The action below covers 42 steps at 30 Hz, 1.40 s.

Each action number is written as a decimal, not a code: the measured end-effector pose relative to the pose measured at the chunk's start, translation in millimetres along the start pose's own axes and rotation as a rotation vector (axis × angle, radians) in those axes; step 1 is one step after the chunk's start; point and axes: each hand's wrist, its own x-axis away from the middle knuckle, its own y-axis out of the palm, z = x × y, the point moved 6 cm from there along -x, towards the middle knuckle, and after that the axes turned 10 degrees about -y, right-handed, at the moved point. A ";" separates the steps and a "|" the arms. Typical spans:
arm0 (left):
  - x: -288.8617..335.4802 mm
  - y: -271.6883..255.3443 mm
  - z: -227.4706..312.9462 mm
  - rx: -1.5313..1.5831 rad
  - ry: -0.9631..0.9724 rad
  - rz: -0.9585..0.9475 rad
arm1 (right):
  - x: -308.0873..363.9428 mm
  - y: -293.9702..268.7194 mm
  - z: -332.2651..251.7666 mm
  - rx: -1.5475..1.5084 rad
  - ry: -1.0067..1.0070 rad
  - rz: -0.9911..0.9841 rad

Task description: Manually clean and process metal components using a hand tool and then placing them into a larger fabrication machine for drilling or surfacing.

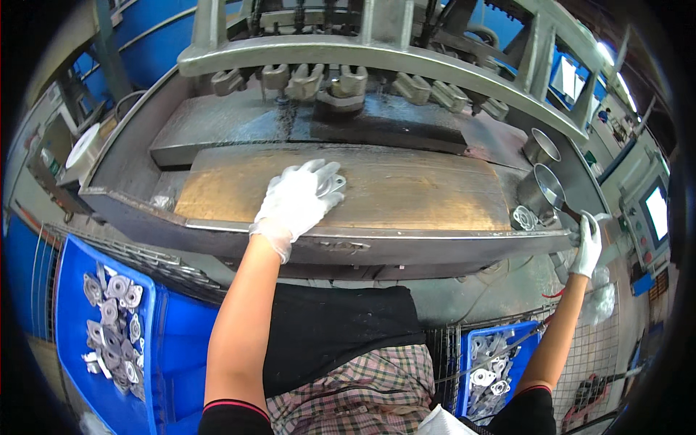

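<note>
My left hand (pixel 293 201), in a white glove, is closed on a grey metal casting (pixel 333 185) with a small hole. It is over the worn wooden board (pixel 420 188) in the machine's metal tray. Most of the casting is hidden under the fingers. At the tray's right front corner is my right hand (pixel 589 246), also gloved, with its fingers curled. What they grip is hidden. Close by it stands a steel cup (pixel 538 190), a dark handle-like piece between the two. A pale ring-shaped part (pixel 523 217) lies beside the cup.
Metal clamp blocks (pixel 348 82) hang in a row beneath the machine's crossbar (pixel 290 56). A second steel cup (pixel 542 147) stands farther back. Blue bins of castings sit low on the left (pixel 150 319) and right (pixel 464 370). A control panel (pixel 645 217) with a lit screen is at far right.
</note>
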 end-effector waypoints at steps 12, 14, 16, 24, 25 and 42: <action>0.5 2.6 -2.0 -0.007 -0.015 -0.018 | -7.0 -49.0 14.9 0.050 0.084 0.009; -0.3 3.8 -0.4 -0.013 -0.008 -0.018 | -4.1 -44.7 5.8 0.015 0.028 0.039; -1.3 5.3 -1.0 -0.016 -0.009 -0.025 | 5.0 -27.8 -19.8 -0.019 -0.048 0.097; 0.7 2.5 -2.6 -0.016 -0.001 -0.013 | 28.6 135.9 -84.7 -0.534 0.176 -0.205; 0.5 2.2 -3.5 -0.013 -0.003 -0.006 | 28.8 155.6 -85.2 -0.564 0.201 -0.237; -4.1 3.9 0.1 0.000 0.006 0.002 | -4.1 372.9 -94.8 -0.870 0.455 -0.272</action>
